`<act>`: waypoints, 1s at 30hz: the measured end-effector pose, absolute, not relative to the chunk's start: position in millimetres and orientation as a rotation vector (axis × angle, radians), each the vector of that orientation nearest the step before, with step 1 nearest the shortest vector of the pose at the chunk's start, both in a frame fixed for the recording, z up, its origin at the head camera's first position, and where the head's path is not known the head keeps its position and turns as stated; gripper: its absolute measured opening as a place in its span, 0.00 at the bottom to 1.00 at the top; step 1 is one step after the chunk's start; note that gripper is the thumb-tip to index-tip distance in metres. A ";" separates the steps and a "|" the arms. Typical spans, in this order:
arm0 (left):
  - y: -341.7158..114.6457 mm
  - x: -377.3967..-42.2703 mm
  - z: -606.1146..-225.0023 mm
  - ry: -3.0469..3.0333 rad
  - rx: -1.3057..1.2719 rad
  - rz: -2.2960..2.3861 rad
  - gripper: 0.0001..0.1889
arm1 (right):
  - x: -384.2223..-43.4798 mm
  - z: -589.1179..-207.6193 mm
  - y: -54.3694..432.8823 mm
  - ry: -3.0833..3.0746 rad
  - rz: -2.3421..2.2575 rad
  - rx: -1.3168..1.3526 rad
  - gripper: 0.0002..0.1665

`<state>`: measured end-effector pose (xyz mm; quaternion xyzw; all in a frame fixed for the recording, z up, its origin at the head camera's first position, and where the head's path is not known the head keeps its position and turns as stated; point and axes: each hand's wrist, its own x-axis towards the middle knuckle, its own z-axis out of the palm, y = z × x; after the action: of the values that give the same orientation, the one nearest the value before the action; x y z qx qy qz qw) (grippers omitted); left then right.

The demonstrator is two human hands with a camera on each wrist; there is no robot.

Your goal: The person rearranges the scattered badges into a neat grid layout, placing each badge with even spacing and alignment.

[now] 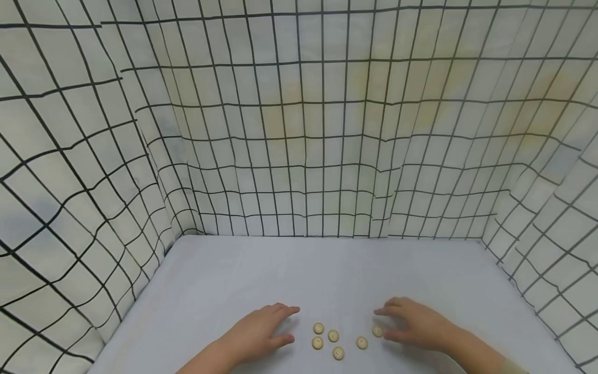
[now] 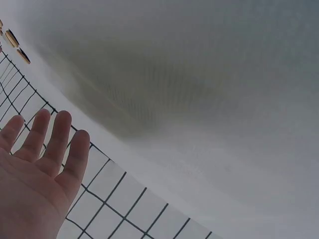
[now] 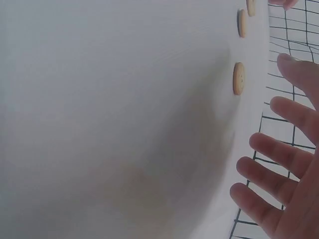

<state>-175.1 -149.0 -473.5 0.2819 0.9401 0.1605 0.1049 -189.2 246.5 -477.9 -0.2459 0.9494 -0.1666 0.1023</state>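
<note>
Several round, pale wooden buttons (image 1: 333, 336) lie on the white table between the two hands in the head view. My left hand (image 1: 259, 332) is to the left of them, its fingers extended and apart from the thumb, holding nothing. On the other side, my right hand (image 1: 416, 324) reaches in with spread fingers; its thumb is right by the rightmost button (image 1: 377, 331). The right wrist view shows this hand's fingers (image 3: 284, 154) loosely straight, with a button (image 3: 239, 78) near the thumb. In the left wrist view the left palm (image 2: 35, 199) faces the camera, bare.
A white table (image 1: 280, 270) spreads under the hands. Cream walls with a black grid (image 1: 322, 150) enclose it at the back and on both sides. Shadows of the hands fall on the tabletop.
</note>
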 end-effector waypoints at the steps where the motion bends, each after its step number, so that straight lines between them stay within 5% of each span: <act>1: -148.0 -175.4 -473.6 2.769 0.844 0.471 0.30 | -189.3 -478.3 246.9 2.805 -0.488 -0.740 0.28; 13: -134.9 -177.7 -479.1 2.808 1.009 0.397 0.19 | -195.5 -483.8 248.8 2.808 -0.450 -0.883 0.24; 30: -118.2 -184.3 -486.1 2.775 1.041 0.393 0.16 | -205.9 -489.5 245.3 2.757 -0.417 -1.007 0.19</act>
<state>-184.3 -118.2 -486.1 0.3471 0.9256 0.1309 0.0758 -205.9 245.3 -489.5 -0.3383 0.9263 -0.1403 0.0886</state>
